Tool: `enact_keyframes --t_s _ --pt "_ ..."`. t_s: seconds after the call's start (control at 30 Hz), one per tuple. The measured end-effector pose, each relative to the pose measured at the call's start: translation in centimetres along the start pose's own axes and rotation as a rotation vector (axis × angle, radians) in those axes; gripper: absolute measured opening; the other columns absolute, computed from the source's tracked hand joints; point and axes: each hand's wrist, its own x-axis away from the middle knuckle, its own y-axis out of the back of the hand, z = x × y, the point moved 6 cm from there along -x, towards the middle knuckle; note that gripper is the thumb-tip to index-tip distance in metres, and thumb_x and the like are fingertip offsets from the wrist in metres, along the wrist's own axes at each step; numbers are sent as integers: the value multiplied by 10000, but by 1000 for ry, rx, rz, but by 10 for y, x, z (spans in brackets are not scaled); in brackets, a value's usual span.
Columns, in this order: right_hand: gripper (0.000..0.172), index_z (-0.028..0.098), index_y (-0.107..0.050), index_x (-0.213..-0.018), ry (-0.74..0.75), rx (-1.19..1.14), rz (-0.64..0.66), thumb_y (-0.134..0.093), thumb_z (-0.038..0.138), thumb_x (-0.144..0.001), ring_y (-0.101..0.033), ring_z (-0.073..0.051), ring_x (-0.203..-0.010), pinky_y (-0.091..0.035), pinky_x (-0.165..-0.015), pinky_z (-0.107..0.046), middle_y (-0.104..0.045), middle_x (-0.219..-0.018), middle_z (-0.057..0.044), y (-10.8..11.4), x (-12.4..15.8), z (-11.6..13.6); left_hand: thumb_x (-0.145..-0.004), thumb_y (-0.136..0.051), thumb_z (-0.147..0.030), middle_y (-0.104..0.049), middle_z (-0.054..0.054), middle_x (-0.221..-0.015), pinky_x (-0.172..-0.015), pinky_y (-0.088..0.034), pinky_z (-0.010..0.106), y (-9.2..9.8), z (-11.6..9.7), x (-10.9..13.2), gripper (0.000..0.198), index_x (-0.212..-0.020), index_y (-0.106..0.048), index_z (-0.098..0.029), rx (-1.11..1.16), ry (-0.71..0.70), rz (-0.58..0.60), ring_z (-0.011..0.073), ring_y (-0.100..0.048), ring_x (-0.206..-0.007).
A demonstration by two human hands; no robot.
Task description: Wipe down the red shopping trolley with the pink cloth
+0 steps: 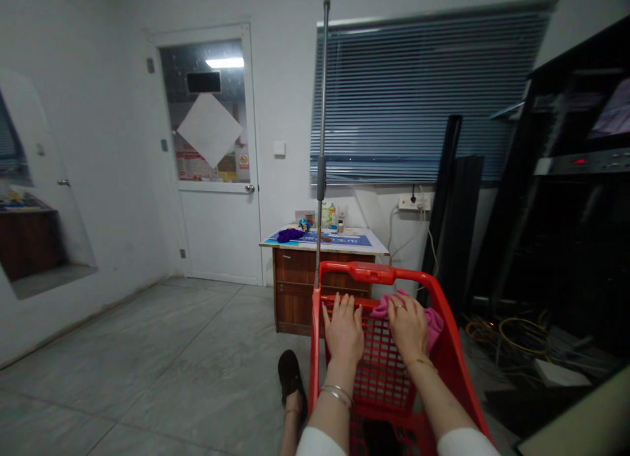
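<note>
A red plastic shopping cart (445, 351) stands right in front of me, its handle toward the desk. My left hand (343, 328) lies flat on the cart's red mesh panel, fingers stretched out and holding nothing. My right hand (407, 325) rests beside it, palm down, pressing on a pink cloth (433, 323) bunched against the cart's right side. A ring shows on that hand, bracelets on both wrists. A thin metal pole (321, 147) rises upright from the cart's front left corner.
A wooden desk (300, 272) with a blue mat, a purple cloth (289, 235) and small bottles stands behind the cart. A white door (216, 233) is at the back left. Dark equipment racks (566, 213) and loose cables (522, 331) fill the right. My black shoe (291, 376) is on the grey tiles.
</note>
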Motion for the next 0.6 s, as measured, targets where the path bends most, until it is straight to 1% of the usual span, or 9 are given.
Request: enact_keyframes --t_s 0.07,0.1,0.17,0.27,0.37,0.43,0.5,0.6 --pt "332 180 -682 -1125 -22 23 -4 -423 277 -942 -497 -242 -1102 -401 -943 -393 -649 -1112 -125 2 0 -2 -1022 -325 -341 -558 43 -1397 -1190 -205 543 -2 -2 0 403 -1330 -563 -238 20 4 -11 222 -384 -1392" --pt "336 189 -675 -1148 -18 30 0 -424 274 -940 -493 -244 -1101 -401 -942 -396 -642 -1125 -124 2 0 2 -1021 -326 -346 -558 48 -1397 -1190 -207 538 -3 -2 0 407 -1328 -565 -225 27 7 -17 223 -381 -1393" --pt "334 198 -677 -1149 1 38 20 -446 309 -935 -484 -256 -1108 -396 -950 -407 -630 -1145 -125 1 1 17 -1020 -330 -351 -556 57 -1399 -1190 -211 535 -3 -2 0 413 -1324 -567 -201 30 13 -23 227 -374 -1397" --pt "374 179 -681 -1137 -2 31 37 -510 418 -905 -458 -291 -1149 -377 -973 -439 -610 -1184 -142 -2 1 41 -1019 -336 -344 -554 66 -1401 -1186 -216 541 0 -1 -1 411 -1319 -571 -191 11 16 -18 234 -367 -1401" --pt "352 192 -687 -1121 10 1 29 -511 414 -913 -463 -282 -1155 -373 -974 -427 -617 -1191 -128 -3 1 49 -1016 -339 -332 -551 71 -1402 -1181 -218 552 3 2 -2 405 -1328 -567 -209 -23 15 -4 238 -369 -1400" --pt "306 213 -697 -1091 58 -26 23 -489 373 -933 -488 -247 -1133 -376 -968 -390 -637 -1173 -99 -2 1 43 -1017 -335 -323 -551 65 -1402 -1182 -211 553 5 2 -2 403 -1335 -561 -225 -40 12 2 233 -373 -1398" --pt "285 220 -703 -1071 85 -36 6 -484 348 -941 -507 -219 -1105 -376 -961 -360 -655 -1148 -80 0 1 30 -1018 -325 -318 -550 55 -1404 -1185 -203 554 6 3 -1 403 -1339 -556 -237 -41 11 6 226 -373 -1398" --pt "277 217 -716 -1022 48 6 -45 -490 356 -940 -519 -217 -1066 -353 -986 -385 -672 -1103 -71 6 1 7 -1022 -312 -321 -550 45 -1404 -1188 -190 558 3 1 -1 407 -1340 -554 -244 -13 5 8 222 -376 -1397"
